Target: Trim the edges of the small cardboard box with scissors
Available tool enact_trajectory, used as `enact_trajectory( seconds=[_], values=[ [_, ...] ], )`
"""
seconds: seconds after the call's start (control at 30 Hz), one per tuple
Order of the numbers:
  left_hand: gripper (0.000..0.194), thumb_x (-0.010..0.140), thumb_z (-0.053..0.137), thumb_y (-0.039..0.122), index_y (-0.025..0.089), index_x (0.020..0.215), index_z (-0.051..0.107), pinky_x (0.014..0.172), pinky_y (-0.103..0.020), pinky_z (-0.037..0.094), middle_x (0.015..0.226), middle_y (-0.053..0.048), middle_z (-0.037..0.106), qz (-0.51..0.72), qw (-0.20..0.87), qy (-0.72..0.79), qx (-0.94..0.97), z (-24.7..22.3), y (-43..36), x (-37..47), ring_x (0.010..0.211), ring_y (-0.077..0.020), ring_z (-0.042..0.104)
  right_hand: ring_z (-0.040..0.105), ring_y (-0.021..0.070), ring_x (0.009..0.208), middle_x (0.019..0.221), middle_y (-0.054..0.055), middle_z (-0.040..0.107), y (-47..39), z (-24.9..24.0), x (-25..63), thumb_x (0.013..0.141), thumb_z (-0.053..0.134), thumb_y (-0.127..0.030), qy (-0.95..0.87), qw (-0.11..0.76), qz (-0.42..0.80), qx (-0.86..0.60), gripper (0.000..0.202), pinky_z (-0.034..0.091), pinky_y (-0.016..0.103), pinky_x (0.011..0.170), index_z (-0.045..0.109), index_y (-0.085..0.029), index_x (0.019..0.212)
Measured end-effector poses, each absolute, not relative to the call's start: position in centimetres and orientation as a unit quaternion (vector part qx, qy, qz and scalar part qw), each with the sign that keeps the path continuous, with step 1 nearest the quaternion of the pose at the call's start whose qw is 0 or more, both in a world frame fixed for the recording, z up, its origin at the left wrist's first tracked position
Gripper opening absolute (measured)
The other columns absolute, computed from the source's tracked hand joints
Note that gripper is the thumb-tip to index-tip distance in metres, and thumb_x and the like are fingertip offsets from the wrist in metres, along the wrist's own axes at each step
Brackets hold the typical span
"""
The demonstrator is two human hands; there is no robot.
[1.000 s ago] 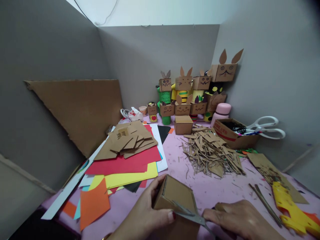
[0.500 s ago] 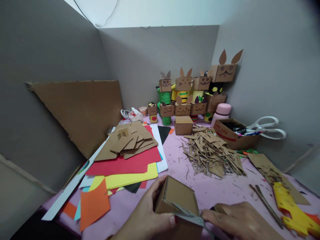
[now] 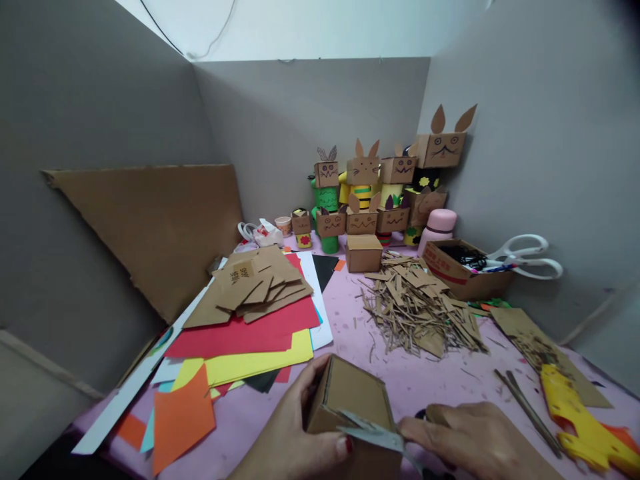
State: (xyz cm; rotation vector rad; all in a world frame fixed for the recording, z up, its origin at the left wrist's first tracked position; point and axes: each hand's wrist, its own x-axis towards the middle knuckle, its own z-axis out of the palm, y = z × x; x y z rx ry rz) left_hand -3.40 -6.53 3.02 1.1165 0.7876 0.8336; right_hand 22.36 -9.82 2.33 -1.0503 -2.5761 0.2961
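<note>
I see little change: left hand (image 3: 293, 430) clamped on the cardboard box (image 3: 361, 395), right hand (image 3: 467, 437) gripping scissors (image 3: 377, 437), still at its edge.

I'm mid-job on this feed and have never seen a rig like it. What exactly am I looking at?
There is no machine here: you see a person's two bare hands. The view comes from one camera worn on the head, looking forward and down. The left hand grips a cardboard box; the right hand holds scissors, blades against the box. On the pink tabletop lie coloured paper at left, cardboard scraps and a yellow tool at right. Cardboard animal figures stand behind.
</note>
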Motion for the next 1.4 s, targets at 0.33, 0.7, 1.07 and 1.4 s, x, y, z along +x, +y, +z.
enact_trajectory(
  seconds=[0.33, 0.7, 1.07, 1.4],
  values=[
    [0.087, 0.056, 0.083, 0.039, 0.026, 0.133, 0.043, 0.097, -0.045, 0.044, 0.136, -0.012, 0.054, 0.393, 0.709, 0.343, 0.473, 3.8, -6.7, -3.2, 0.118, -0.0346, 0.055, 0.068, 0.0236, 0.069, 0.08, 0.003, 0.071, -8.0, 3.2, 22.6, 0.074, 0.058, -0.025, -0.808, 0.111, 0.122, -0.566, 0.042, 0.05, 0.033, 0.061, 0.067, -0.029, 0.115],
    [0.068, 0.067, 0.075, 0.046, 0.017, 0.124, 0.052, 0.073, -0.032, 0.054, 0.109, -0.012, 0.072, 0.456, 0.734, 0.424, 0.27, 3.5, -6.3, -4.1, 0.088, -0.0252, 0.069, 0.068, 0.0222, 0.076, 0.087, 0.005, 0.075, -7.0, 1.2, 22.1, 0.075, 0.063, -0.032, -0.72, 0.282, 0.242, -0.586, 0.036, 0.052, 0.032, 0.069, 0.071, -0.018, 0.107],
    [0.053, 0.09, 0.045, 0.049, 0.014, 0.128, 0.051, 0.081, -0.041, 0.056, 0.1, -0.014, 0.076, 0.525, 0.79, 0.289, 0.134, 3.5, -4.0, -5.2, 0.09, -0.0293, 0.072, 0.066, 0.0275, 0.1, 0.11, 0.011, 0.072, -6.1, -1.4, 21.7, 0.076, 0.065, -0.039, -0.666, 0.425, 0.217, -0.573, 0.042, 0.051, 0.04, 0.088, 0.068, -0.019, 0.113],
    [0.059, 0.09, 0.051, 0.038, 0.013, 0.141, 0.036, 0.078, -0.035, 0.058, 0.1, -0.013, 0.076, 0.538, 0.784, 0.23, 0.208, 2.6, -4.1, -5.6, 0.089, -0.0268, 0.073, 0.061, 0.0258, 0.106, 0.116, 0.01, 0.066, -7.9, -0.7, 19.9, 0.079, 0.062, -0.046, -0.662, 0.471, 0.257, -0.523, 0.048, 0.048, 0.04, 0.093, 0.057, -0.022, 0.12]
  ],
)
